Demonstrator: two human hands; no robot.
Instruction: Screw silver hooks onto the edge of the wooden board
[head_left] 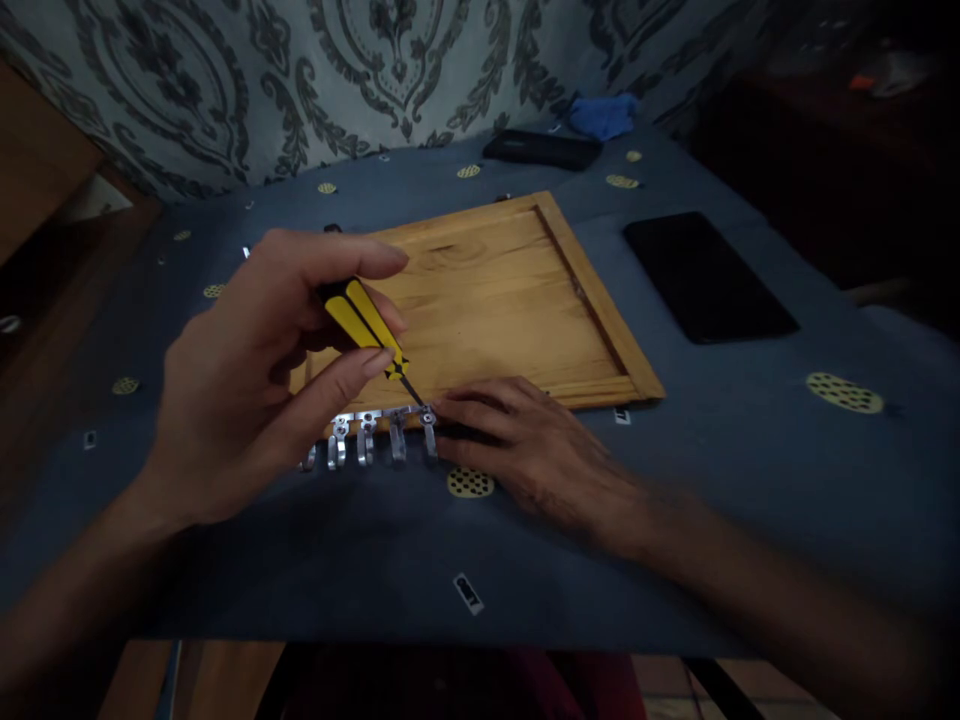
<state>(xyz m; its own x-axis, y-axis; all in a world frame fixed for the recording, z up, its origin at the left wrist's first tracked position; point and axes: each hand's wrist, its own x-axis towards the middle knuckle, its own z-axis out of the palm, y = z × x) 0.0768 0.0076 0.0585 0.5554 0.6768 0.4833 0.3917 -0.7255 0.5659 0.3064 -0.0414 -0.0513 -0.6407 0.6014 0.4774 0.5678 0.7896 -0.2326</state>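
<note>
My left hand (247,370) is closed round a yellow and black screwdriver (364,325). Its tip points down at the right end of a metal hook rail (371,432). The rail lies along the near edge of a wooden framed board (495,290) and carries several silver hooks. My right hand (525,440) lies flat on the cloth next to the rail's right end, fingers stretched out and pressing at the board's edge. Whether the fingers touch the rail itself I cannot tell.
A dark blue cloth with yellow dotted spots (750,470) covers the table. A black phone (705,275) lies right of the board. Another dark device (541,148) and a blue cloth (604,113) sit at the back by the patterned wall (300,70).
</note>
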